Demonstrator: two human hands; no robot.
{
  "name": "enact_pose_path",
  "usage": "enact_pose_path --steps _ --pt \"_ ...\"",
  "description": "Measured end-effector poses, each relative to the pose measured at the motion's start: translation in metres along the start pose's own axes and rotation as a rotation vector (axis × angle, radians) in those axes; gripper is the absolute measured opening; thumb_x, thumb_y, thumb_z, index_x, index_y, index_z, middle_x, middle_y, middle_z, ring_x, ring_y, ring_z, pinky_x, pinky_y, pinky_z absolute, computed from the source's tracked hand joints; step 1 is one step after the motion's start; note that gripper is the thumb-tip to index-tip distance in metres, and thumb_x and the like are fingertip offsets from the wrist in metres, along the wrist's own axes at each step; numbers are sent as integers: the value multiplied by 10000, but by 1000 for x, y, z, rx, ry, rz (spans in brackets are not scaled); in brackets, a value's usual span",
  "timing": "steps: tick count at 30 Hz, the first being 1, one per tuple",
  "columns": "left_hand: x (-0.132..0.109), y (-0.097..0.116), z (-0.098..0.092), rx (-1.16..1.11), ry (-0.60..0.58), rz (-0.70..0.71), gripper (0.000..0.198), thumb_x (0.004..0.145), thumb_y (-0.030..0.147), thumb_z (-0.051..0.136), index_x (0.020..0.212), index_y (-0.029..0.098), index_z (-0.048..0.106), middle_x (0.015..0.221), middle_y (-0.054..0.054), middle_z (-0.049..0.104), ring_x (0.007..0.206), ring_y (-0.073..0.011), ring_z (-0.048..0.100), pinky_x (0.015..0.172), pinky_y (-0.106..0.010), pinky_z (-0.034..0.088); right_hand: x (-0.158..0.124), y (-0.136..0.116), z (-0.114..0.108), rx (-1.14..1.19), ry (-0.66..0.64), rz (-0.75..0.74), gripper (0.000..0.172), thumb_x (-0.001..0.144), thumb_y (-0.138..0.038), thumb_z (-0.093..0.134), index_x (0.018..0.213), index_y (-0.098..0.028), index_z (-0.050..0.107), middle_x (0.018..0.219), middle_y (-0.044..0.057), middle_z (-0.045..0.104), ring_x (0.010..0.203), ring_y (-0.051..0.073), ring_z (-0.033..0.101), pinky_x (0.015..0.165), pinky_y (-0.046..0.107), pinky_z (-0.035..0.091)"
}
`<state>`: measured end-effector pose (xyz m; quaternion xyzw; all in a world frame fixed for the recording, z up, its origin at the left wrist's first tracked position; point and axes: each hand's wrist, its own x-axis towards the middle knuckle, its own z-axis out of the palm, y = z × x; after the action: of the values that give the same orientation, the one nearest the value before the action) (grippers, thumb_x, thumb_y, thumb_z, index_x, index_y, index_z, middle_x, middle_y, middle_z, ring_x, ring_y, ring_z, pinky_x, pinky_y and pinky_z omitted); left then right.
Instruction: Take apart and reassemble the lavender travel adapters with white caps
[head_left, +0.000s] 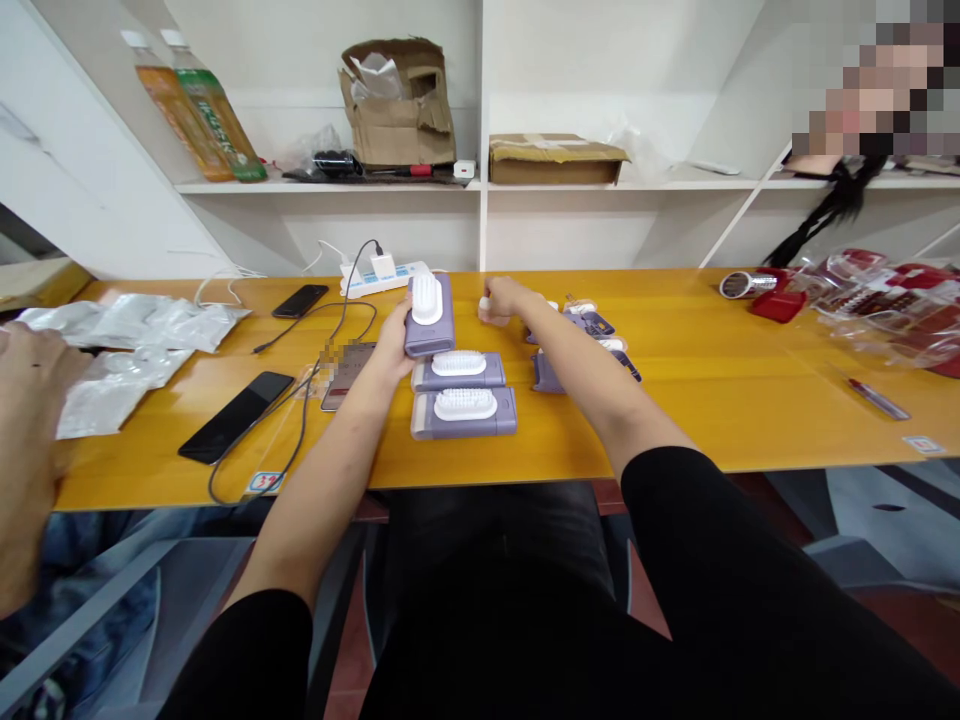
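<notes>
Gripping a purple box (429,318) tilted up on the table (675,400) with our left hand (391,348), right hand (501,300) fisted around a white piece (484,303), we risk it slipping onto the next box (459,370) just beside.

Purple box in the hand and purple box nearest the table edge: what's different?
The held purple box is gripped by the left hand; the nearest purple box lies untouched. The held purple box points straight ahead; the nearest purple box lies sideways. Both are purple with white brush tops.

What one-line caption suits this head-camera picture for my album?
Left hand grips a purple brush case; right hand pinches a small white piece.
</notes>
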<state>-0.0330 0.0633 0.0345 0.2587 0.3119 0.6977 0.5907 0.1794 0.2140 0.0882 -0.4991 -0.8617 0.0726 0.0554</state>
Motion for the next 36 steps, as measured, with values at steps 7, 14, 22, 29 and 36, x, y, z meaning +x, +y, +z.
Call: enact_pose_path --steps 7,14,22,29,36 --pt "-9 3 3 55 -28 52 398 1097 558 736 1249 194 789 1017 -76 885 1003 -298 874 1029 -454 718 -8 -1 -27 520 173 -61 351 1122 -368 745 1367 -117 738 1185 144 882 992 228 830 918 334 669" --pt "-11 6 3 210 -32 538 590 893 552 945 1405 317 768 1408 -45 838 1580 -304 667 1282 -361 570 -48 -15 -52 805 279 -340 692 1126 -816 584 1402 -205 755 1254 99 854 1100 242 806 922 350 699" --pt "-16 1 -2 467 -223 544 841 817 693 1015 1496 325 681 1560 -110 745 1617 -351 601 1402 -459 421 -69 -60 -66 607 420 -626 557 1188 -442 606 1687 -195 595 1573 130 733 1452 281 674 1275 472 542" --pt "-4 0 -8 502 -220 496 849 769 643 1058 1441 305 664 1525 -163 725 1620 -389 583 1386 -511 426 -72 -76 -54 360 429 -672 437 1088 -124 588 1486 -180 759 1544 119 773 1482 306 656 1347 497 450" --pt "2 -6 -12 419 -207 342 814 658 463 1096 1334 274 685 1365 -163 769 1504 -384 664 1313 -510 497 -65 -79 -36 220 368 -648 463 1111 -131 539 1507 -190 773 1501 145 792 1438 349 667 1311 530 455"
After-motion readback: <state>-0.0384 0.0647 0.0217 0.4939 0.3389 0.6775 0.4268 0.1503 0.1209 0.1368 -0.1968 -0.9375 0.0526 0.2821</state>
